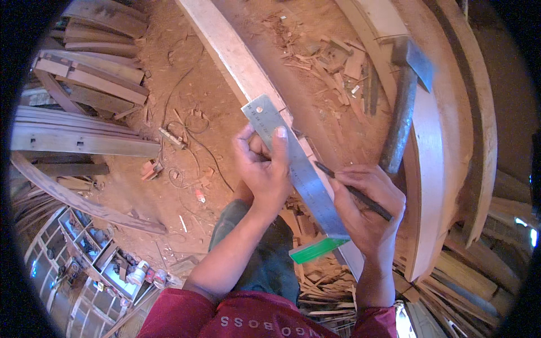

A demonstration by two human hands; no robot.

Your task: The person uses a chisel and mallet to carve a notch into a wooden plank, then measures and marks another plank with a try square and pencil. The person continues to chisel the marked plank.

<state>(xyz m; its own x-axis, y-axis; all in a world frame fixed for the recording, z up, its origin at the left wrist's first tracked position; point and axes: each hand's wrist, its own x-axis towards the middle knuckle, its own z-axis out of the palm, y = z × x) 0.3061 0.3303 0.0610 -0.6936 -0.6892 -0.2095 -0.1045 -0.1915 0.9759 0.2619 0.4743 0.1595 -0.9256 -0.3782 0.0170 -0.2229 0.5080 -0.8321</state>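
A long wooden board [227, 47] runs from the top of the view down toward my lap. Along it lies a try square with a metal blade [307, 176] and a green stock [319, 250]; the stock is at the end nearest my body. My left hand [266, 163] pinches the blade near its far end, thumb on top and fingers curled at its side. In my right hand [369, 205] is a dark pencil [360, 194], its tip at the board beside the blade's right edge. Part of the board is hidden under the blade and my right hand.
A hammer-like tool with a dark handle [401, 118] rests on curved timbers [431, 169] at the right. Wood offcuts [344, 65] and a cable [189, 135] lie on the dirt floor. Stacked planks [84, 132] stand left, above a compartmented tray [93, 269].
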